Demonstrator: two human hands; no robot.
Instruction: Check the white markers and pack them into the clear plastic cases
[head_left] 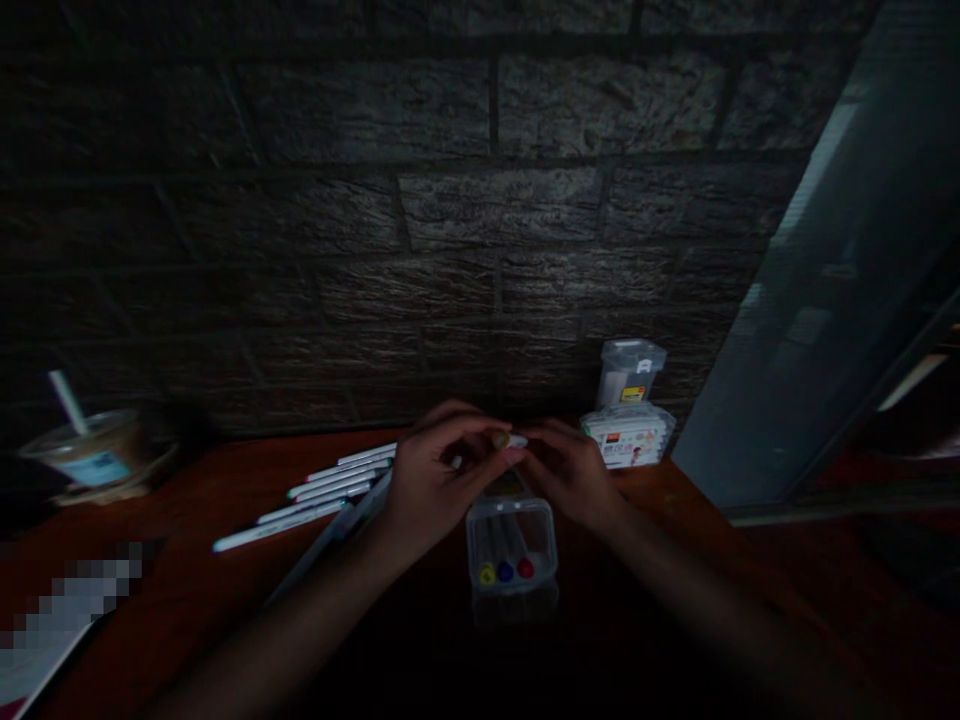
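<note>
Between my two hands, above the middle of the table, is a short white marker (pixel 517 440) with a yellowish end. My left hand (pixel 435 470) pinches it by that end with thumb and fingers. The fingers of my right hand (pixel 574 468) close on its white part from the other side. Just below my hands stands a clear plastic box (pixel 553 540), with markers inside showing yellow, blue and red ends. Beside my left hand, several long white markers (pixel 322 500) lie roughly side by side, partly hidden by the hand and forearm.
At the back right, a white printed marker pack (pixel 630 440) stands in front of a clear lidded container (pixel 630 370). A drink cup (pixel 97 455) with a straw stands far left. A blurred-out white object (pixel 60 620) lies lower left. A brick wall (pixel 450 200) borders the table (pixel 180 560).
</note>
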